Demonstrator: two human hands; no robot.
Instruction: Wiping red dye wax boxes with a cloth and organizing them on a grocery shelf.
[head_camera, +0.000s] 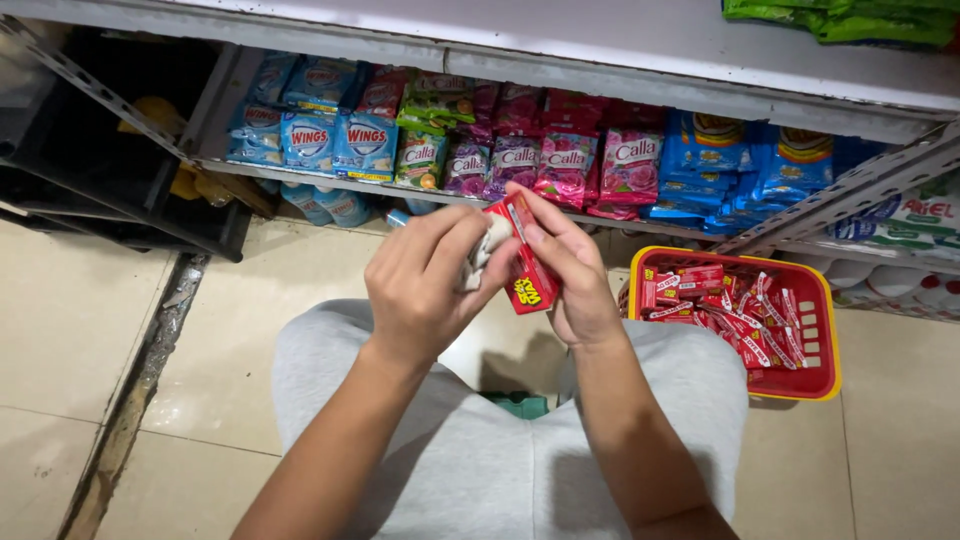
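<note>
I sit low in front of the shelf (560, 75), knees in grey trousers, and work over my lap so both hands meet at chest height. My right hand (572, 275) has its grip clamped on one red box (527, 262), thumb along the front edge and fingers behind, tilting it so a long face turns toward my other hand. My left hand (418, 285) has its grip closed on a pale cloth (482, 255), bunched between thumb and fingers and pressed against the upper end of the box; held this way, I judge, the cloth can rub the box while the right hand steadies it. So the box is in the air in front of the shelf, just below its lower board, touching both the cloth and my right fingers.

To the right of the shelf's foot, on the tiled floor (70, 330), stands one red basket (822, 330) with a yellow rim, close enough to reach without rising. It holds more red boxes (735, 315) of the same kind, lying loosely heaped; too many overlap to count exactly, but well above ten.

On the shelf itself packets stand in rows facing outward: light blue sachets (335, 140) at the left, pink and purple ones (570, 160) in the middle, darker blue bags (745, 165) at the right
</note>
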